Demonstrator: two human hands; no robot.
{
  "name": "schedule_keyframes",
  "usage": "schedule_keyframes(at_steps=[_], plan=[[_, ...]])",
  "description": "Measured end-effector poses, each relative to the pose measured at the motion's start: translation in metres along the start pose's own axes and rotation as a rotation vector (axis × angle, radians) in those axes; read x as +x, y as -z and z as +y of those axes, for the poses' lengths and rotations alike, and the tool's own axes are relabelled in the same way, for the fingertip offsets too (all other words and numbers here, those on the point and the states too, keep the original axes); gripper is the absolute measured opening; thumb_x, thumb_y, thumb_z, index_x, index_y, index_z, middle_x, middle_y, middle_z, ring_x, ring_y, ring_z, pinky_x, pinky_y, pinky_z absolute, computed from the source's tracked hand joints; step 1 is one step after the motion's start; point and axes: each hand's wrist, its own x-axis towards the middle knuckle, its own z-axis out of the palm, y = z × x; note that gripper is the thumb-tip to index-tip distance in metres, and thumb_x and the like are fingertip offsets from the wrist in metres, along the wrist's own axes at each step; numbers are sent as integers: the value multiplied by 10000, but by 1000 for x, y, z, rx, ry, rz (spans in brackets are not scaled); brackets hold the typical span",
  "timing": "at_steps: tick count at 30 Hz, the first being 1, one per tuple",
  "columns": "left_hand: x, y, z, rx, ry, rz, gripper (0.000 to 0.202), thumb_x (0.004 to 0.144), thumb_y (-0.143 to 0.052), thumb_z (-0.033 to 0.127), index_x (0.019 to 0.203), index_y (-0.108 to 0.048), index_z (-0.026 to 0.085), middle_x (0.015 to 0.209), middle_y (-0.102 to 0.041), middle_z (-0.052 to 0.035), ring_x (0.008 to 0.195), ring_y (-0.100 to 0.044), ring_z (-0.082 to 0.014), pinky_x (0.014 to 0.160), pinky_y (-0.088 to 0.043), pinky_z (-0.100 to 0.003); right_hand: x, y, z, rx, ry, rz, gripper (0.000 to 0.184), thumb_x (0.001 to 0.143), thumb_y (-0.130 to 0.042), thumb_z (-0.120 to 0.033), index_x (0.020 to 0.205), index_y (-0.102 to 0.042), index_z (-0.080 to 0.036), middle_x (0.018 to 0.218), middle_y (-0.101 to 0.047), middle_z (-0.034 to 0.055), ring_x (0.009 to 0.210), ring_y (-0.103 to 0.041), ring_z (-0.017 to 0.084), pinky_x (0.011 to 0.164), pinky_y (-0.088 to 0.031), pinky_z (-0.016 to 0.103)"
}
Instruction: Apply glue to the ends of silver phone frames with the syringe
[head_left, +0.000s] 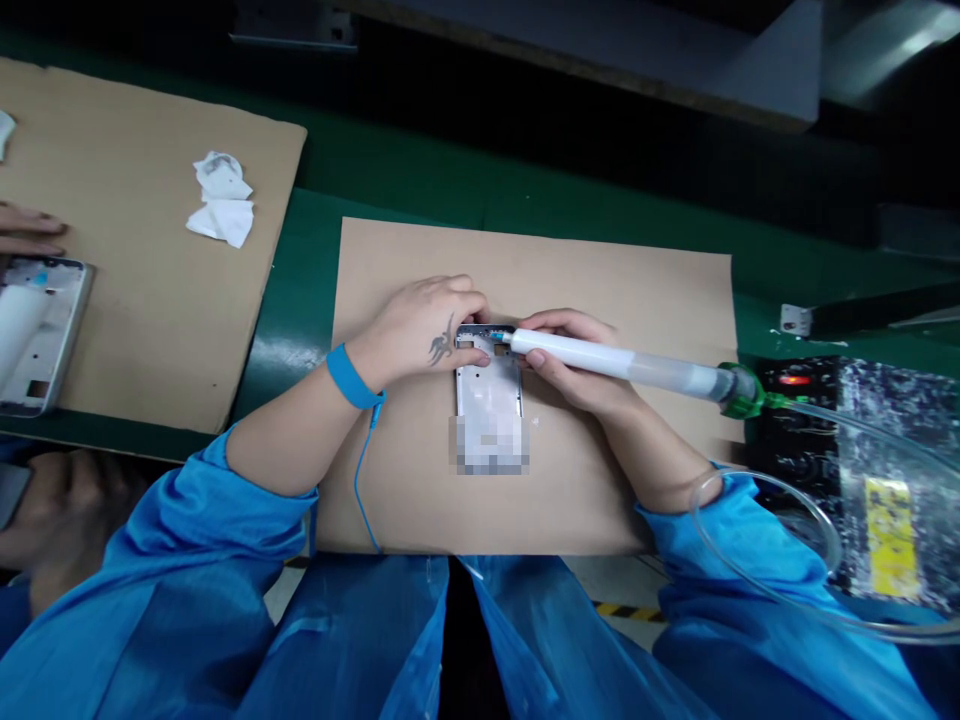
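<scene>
Phone frame (489,398) lies on brown cardboard (420,500), long axis running away from the body, its far left corner gripped by the left hand (420,322), while the right hand (589,390), just beyond its right edge, clasps a white syringe (574,351) angled leftward over the far end.

The desk (296,330) has a green top, with two brown cardboard sheets lying directly on it, a strip of green between them. The middle sheet (420,480) lies beneath a pale phone frame (487,400); the left sheet (157,300) bears crumpled white tissue (223,200). At the right stands a dark, white-mottled box (870,455).
</scene>
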Motion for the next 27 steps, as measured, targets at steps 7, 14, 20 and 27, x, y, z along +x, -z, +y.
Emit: schedule_keyframes(at_steps=[7, 14, 20, 27], plan=[[-1, 0, 2, -8, -1, 5, 433, 857, -812, 547, 1089, -746, 188, 1048, -683, -69, 914, -650, -251, 784, -446, -361, 0, 0, -3, -53, -20, 32, 346, 891, -804, -564, 1049, -760, -259, 881, -783, 53, 668, -709, 199, 561, -566, 319], [0, 1, 3, -7, 7, -10, 410, 857, -807, 530, 1078, -740, 192, 1044, -682, -72, 937, -651, -260, 810, -449, -361, 1, -4, -3, -102, -21, 52, 386, 871, -805, -600, 1021, -757, -248, 901, -786, 58, 682, -702, 193, 597, -592, 318], [-1, 0, 3, -15, -3, 4, 406, 849, -822, 509, 1096, -747, 195, 1031, -679, -63, 936, -655, -254, 810, -449, -359, 3, -6, -2, -142, 7, 44, 342, 896, -793, -547, 1048, -766, -242, 922, -794, 61, 715, -719, 194, 623, -598, 313], [-1, -1, 2, -18, -3, 4, 400, 863, -801, 519, 1096, -742, 198, 1042, -682, -68, 950, -657, -259, 809, -445, -355, 3, -6, -2, -141, 29, 34, 304, 898, -801, -495, 1056, -763, -239, 946, -802, 61, 718, -726, 190, 618, -591, 305]])
